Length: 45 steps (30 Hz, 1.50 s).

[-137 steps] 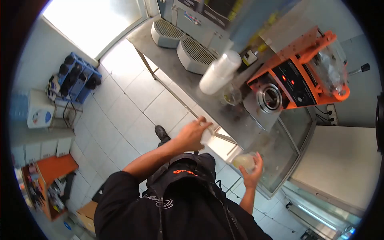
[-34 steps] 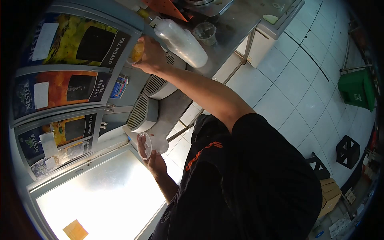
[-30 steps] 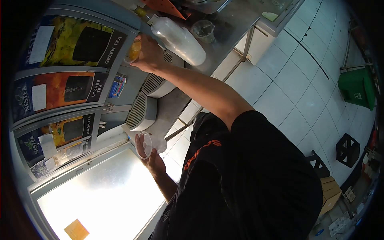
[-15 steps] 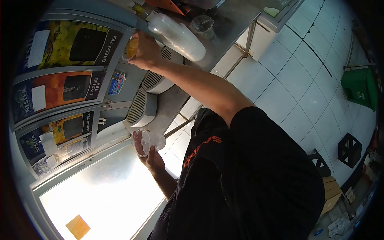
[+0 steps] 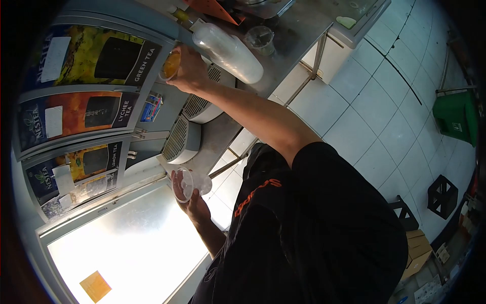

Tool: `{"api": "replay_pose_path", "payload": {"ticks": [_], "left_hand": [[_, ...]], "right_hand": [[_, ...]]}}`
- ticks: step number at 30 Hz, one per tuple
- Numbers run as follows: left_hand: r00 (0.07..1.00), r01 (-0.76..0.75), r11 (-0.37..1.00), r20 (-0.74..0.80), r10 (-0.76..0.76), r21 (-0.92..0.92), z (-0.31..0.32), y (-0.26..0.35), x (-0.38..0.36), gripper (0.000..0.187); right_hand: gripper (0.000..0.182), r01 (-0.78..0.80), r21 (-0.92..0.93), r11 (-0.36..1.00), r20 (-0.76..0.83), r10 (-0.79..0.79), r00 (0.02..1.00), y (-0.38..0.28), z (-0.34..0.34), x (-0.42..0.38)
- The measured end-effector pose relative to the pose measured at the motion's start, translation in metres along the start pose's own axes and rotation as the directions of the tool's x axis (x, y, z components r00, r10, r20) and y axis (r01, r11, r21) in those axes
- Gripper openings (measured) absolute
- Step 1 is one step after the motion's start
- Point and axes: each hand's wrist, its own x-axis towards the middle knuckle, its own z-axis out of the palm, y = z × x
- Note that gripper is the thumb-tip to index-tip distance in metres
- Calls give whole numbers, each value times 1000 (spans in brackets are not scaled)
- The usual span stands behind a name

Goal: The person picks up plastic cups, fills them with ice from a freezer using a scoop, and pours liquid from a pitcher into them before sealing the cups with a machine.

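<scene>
My right hand (image 5: 188, 71) is stretched out to the tea dispenser and holds a clear cup of orange-yellow drink (image 5: 171, 65) against the section labelled GREEN TEA (image 5: 104, 57). Close to my body, my left hand (image 5: 195, 203) grips an empty clear plastic cup (image 5: 189, 183) tipped on its side, its mouth facing the dispenser. This cup hangs off the end of the steel counter (image 5: 215, 134), next to the LEMON TEA panel (image 5: 91, 162).
A long sleeve of stacked cups (image 5: 230, 48) lies on the counter beside my right arm, with a clear cup (image 5: 260, 38) behind it. Two slotted drip trays (image 5: 181, 140) sit under the dispenser. On the tiled floor are a green bin (image 5: 457, 117), a black crate (image 5: 442, 195) and a cardboard box (image 5: 416, 248).
Since the earliest frame I have turned from the orange sealing machine to the tea dispenser. Over the last second both hands and their cups have stayed nearly still.
</scene>
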Motion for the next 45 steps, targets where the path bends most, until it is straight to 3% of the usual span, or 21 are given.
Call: {"api": "replay_pose_path", "payload": {"ticks": [12,18,24,27,30,33,39,42,45], "left_hand": [[1000,24,1000,8,-24,-20,3,1,1,101],[1000,2,999,-9,-2,-39,2,-1,3,101],[998,-65,997,5,66,-41,-3,-3,7,99],[994,-99,994,32,101,-49,-1,-3,14,98],[991,-126,989,26,128,-82,3,2,20,97],[984,-177,983,10,178,-53,10,12,26,97],[975,-195,980,104,198,-40,59,22,48,90],[982,-157,987,99,159,-25,88,8,70,84],[989,-110,991,91,116,-72,123,1,104,78]], "right_hand": [[83,63,-16,998,-49,-64,997,2,-3,-4],[81,67,-30,997,166,-62,984,11,-22,-26],[81,242,-39,969,381,-210,900,32,-26,-87],[83,21,-12,1000,646,-9,763,43,-21,-114],[83,-6,-28,1000,688,23,725,64,-3,-140],[88,33,-31,999,619,-7,785,82,16,-161],[84,-46,-85,995,680,92,727,80,17,-163],[83,22,-20,1000,509,-9,861,89,14,-178],[82,-16,-231,973,605,157,781,82,-21,-173]]}}
